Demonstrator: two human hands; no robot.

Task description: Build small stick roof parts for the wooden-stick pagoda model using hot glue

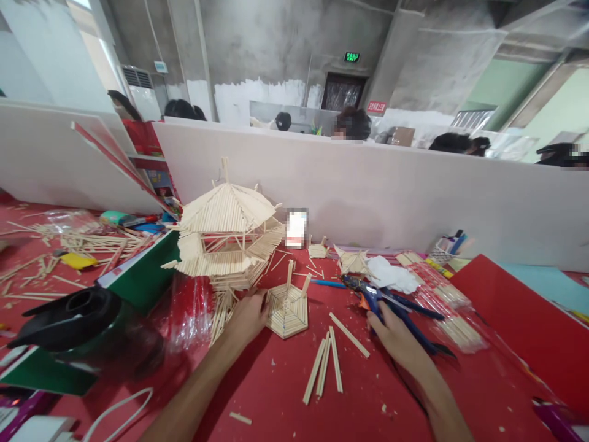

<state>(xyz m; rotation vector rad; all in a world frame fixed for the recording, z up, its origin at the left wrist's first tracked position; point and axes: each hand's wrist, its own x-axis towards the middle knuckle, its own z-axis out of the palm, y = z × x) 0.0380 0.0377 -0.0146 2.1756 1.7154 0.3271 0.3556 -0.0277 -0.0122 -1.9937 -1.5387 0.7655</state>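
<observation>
My left hand point(251, 314) is closed at the left edge of a flat, many-sided platform point(288, 322) made of wooden sticks in rings; its fingertips are partly hidden. Two short stick posts point(291, 274) rise from the platform's far side. My right hand point(391, 330) is wrapped around the handle of a blue hot glue gun point(373, 296), whose nozzle points left toward a blue stick-like item point(329, 283). In front of the platform lie several loose sticks point(324, 365). Behind my left hand stands a tiered pavilion model point(227, 212) built of sticks.
A dark jug point(101, 331) and green board point(142, 270) stand left, beside scattered sticks point(92, 242). Dark-handled pliers point(414, 306), bagged sticks point(460, 325), white tissue point(391, 275) and a red board point(515, 313) lie right. A white partition point(368, 184) crosses the back; people sit beyond.
</observation>
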